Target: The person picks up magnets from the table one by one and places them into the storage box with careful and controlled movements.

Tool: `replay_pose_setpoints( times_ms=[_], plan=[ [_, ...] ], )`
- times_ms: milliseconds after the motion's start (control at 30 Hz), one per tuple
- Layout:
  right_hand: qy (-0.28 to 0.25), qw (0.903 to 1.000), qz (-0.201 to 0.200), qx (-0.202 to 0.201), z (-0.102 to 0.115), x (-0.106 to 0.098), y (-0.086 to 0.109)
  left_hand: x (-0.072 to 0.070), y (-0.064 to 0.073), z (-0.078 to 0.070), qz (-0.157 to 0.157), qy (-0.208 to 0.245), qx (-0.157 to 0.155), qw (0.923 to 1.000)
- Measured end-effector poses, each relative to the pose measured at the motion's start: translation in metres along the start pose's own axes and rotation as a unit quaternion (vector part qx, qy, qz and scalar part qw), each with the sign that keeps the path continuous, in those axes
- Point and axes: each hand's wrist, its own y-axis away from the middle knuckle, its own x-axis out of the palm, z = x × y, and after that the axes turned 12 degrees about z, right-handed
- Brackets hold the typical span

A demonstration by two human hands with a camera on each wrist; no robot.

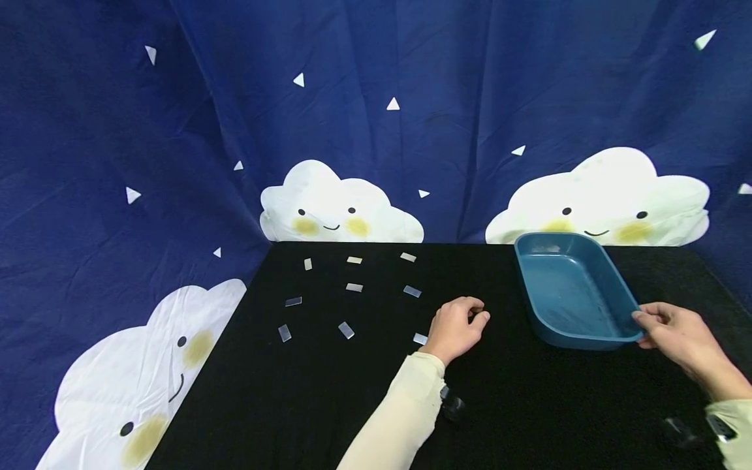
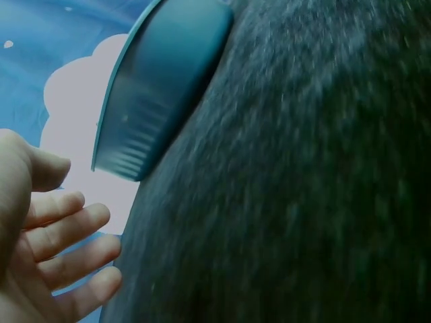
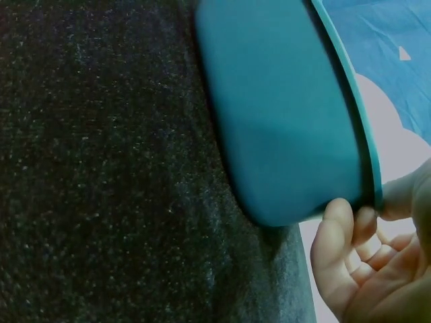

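Observation:
A blue rectangular plastic basin [image 1: 578, 341] stands at the right of the black-covered table. My right hand [image 1: 681, 336] pinches its rim at the near right corner, thumb on the inner side and fingers [image 3: 337, 232] against the outer wall. To the left of the basin, my left hand [image 1: 456, 328] hovers low over the cloth, fingers loosely bent and nothing in them; the left wrist view shows its fingers [image 2: 77, 235] apart from the basin wall [image 2: 161, 87]. A small clear rectangular piece [image 1: 420, 339] lies right beside the left hand, partly covered by it in the head view.
Several more small clear rectangular pieces, among them one piece [image 1: 346, 330] near the middle, lie spread over the left half of the black cloth [image 1: 264, 405]. A dark blue curtain [image 1: 352, 130] with white clouds and triangles hangs behind and to the left.

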Motion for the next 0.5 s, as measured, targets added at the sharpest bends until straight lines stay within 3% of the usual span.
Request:
replay_pose_setpoints(
  times_ms=[300,500],
  plan=[
    [-0.001,1.0,-0.005,-0.008,0.007,-0.001,0.004,-0.024,0.013,0.015,-0.025,-0.033,-0.01,0.9991],
    [0.003,0.9999,-0.003,-0.011,0.015,-0.001,0.007,-0.045,0.026,0.029,-0.034,-0.032,-0.016,0.9988]
  ],
)
